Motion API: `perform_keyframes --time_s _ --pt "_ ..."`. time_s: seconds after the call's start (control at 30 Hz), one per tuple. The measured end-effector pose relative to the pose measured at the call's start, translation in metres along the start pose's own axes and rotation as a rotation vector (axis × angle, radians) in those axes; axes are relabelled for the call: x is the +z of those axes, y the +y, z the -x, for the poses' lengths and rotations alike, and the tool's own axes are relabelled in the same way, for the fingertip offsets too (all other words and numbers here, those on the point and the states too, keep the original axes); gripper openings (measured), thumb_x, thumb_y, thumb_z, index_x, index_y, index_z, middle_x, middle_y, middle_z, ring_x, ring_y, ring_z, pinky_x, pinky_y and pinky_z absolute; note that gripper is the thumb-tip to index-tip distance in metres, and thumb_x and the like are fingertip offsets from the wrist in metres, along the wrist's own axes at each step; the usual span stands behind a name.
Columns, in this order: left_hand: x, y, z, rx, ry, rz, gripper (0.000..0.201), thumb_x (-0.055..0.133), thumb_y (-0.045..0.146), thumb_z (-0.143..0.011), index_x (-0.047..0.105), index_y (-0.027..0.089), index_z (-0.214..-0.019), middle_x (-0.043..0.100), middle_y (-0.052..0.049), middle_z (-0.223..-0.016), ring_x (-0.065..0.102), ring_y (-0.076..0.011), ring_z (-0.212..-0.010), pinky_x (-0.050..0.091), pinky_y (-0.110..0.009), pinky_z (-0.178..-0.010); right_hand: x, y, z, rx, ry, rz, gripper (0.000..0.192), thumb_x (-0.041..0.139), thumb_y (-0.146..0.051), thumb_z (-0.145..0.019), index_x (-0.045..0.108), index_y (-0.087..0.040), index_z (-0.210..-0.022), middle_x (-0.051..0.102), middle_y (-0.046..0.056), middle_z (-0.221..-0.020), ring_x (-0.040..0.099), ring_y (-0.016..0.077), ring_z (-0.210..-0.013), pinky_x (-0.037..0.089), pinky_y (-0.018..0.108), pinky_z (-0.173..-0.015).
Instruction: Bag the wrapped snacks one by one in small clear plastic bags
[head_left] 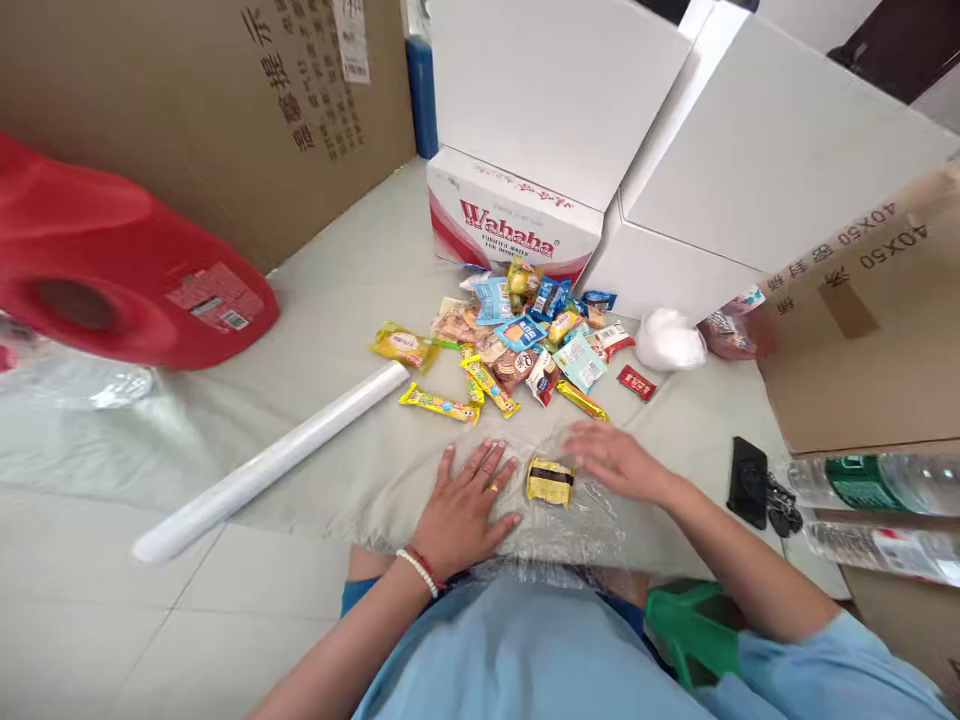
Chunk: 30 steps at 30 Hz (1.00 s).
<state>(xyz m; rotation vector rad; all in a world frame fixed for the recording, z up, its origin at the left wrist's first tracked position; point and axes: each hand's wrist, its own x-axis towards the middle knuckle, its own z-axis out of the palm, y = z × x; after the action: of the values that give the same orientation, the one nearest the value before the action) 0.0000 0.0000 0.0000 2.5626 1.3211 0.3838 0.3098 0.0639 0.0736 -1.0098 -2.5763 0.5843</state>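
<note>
On the cloth-covered table (330,300), clear plastic film (596,535) is spread out, probably featherlight, limp and clingy, so I'd grab it by an edge. Left hand (459,512) is flat on it, fingers fanned, holding nothing. Right hand (616,462) is loosely open, fingers a bit bent, kinda blurry, can't tell if it's touching the film. Between them sits the black-banded yellow snack packet (550,493), likely light and crushable, so pinch the sides gently.

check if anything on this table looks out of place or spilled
The white roll lies aslant, one end jutting past the front edge of the table. The clear film under the yellow packet looks wrinkled rather than flat. I see no spill.
</note>
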Motion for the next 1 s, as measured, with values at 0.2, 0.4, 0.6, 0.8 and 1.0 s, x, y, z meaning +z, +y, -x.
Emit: perform_keyframes --time_s 0.2,0.4,0.6,0.8,1.0 --pt "-0.005 0.003 -0.003 0.001 0.009 -0.04 0.071 0.043 0.067 -0.097 0.039 0.031 -0.158 0.037 -0.007 -0.167 0.03 -0.0308 -0.155 0.005 -0.062 -0.127 0.009 0.038 -0.125 0.053 0.124 0.2 0.037 0.048 -0.024 -0.102 0.065 -0.018 -0.135 0.067 0.014 -0.134 0.054 0.0278 -0.13 0.044 0.048 -0.112" --pt "-0.007 0.005 -0.003 -0.018 -0.001 -0.029 0.07 0.046 0.066 -0.097 0.041 0.03 -0.157 0.038 -0.007 -0.166 0.032 -0.0309 -0.155 0.004 -0.061 -0.128 0.028 0.044 -0.183 0.217 0.015 0.38 0.04 0.045 -0.035 -0.106 0.064 -0.022 -0.139 0.053 0.007 -0.155 0.041 0.0311 -0.145 0.027 0.055 -0.121" --pt "-0.008 0.004 -0.002 -0.016 -0.004 0.039 0.069 0.044 0.065 -0.098 0.041 0.028 -0.157 0.035 -0.007 -0.168 0.029 -0.0297 -0.156 -0.003 -0.061 -0.128 -0.003 0.064 -0.152 0.321 -0.074 0.388 0.036 0.047 -0.031 -0.104 0.071 -0.016 -0.126 0.064 0.013 -0.141 0.056 0.0276 -0.129 0.037 0.042 -0.112" --pt "-0.008 0.003 -0.002 -0.022 -0.009 0.081 0.069 0.042 0.067 -0.098 0.043 0.029 -0.156 0.037 -0.008 -0.167 0.028 -0.0294 -0.156 -0.003 -0.061 -0.128 -0.005 0.034 -0.176 0.386 -0.02 0.442 0.032 0.047 -0.029 -0.103 0.072 -0.017 -0.119 0.071 0.014 -0.115 0.057 0.0311 -0.111 0.044 0.041 -0.098" --pt "-0.009 0.003 -0.002 -0.022 -0.011 0.091 0.068 0.045 0.065 -0.098 0.044 0.029 -0.156 0.038 -0.008 -0.166 0.032 -0.0304 -0.154 -0.002 -0.061 -0.128 0.031 0.007 -0.235 0.297 -0.029 0.393 0.043 0.055 -0.028 -0.1 0.059 -0.013 -0.14 0.061 0.016 -0.136 0.05 0.0318 -0.121 0.04 0.044 -0.107"
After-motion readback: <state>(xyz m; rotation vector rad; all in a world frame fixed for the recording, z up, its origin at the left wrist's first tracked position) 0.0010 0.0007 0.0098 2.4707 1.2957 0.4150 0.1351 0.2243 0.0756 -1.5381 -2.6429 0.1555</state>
